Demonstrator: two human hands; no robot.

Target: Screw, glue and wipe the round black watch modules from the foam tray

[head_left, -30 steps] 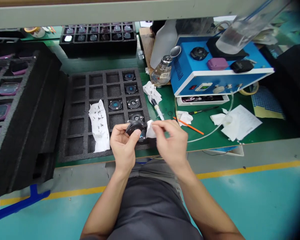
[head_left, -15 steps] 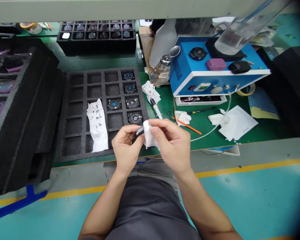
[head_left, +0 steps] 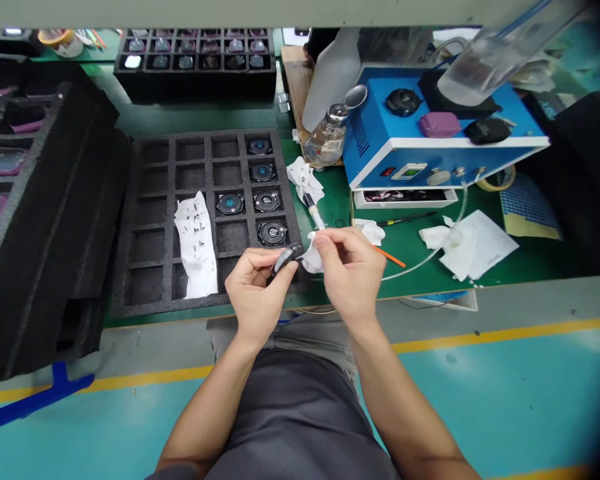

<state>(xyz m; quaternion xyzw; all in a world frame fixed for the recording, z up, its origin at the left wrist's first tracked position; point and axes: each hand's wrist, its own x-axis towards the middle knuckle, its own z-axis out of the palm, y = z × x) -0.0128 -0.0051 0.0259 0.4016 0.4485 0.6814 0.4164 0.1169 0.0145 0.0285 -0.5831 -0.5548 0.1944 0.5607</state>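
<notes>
Near foam tray (head_left: 209, 163), blue machine (head_left: 425, 157), left hand (head_left: 256, 290) pinching device (head_left: 286, 257), right hand (head_left: 353, 275) pinching tissue (head_left: 311, 261), partly hiding orange stick (head_left: 391, 257)

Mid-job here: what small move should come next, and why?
Probably press the white wipe against the black device: the right hand pinches the wipe close beside it, and the left hand holds the device tilted.
</notes>
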